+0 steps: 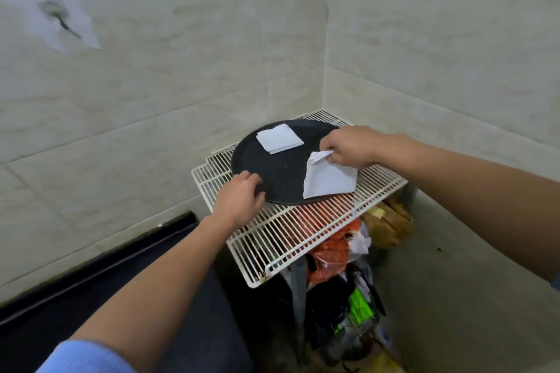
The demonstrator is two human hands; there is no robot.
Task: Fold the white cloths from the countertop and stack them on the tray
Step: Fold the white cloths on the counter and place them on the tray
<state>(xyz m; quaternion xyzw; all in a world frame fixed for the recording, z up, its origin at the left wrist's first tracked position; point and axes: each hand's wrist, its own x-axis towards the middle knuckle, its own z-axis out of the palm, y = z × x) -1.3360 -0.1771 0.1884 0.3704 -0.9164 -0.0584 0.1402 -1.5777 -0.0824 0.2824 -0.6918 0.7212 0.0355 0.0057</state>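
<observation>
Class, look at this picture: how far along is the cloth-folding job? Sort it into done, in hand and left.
Done: one folded white cloth lies on the round black tray. In hand: the right hand pinches a second white cloth by a corner over the tray's near edge; the left hand grips the tray's rim. Left: placing this cloth on the first. No further cloths are in view.

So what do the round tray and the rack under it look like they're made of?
The round tray looks like matte black plastic or coated metal; its dull, speckled surface leaves that open. The rack looks like white-coated metal wire: thin parallel rods, with dark worn spots near its front corner.
</observation>
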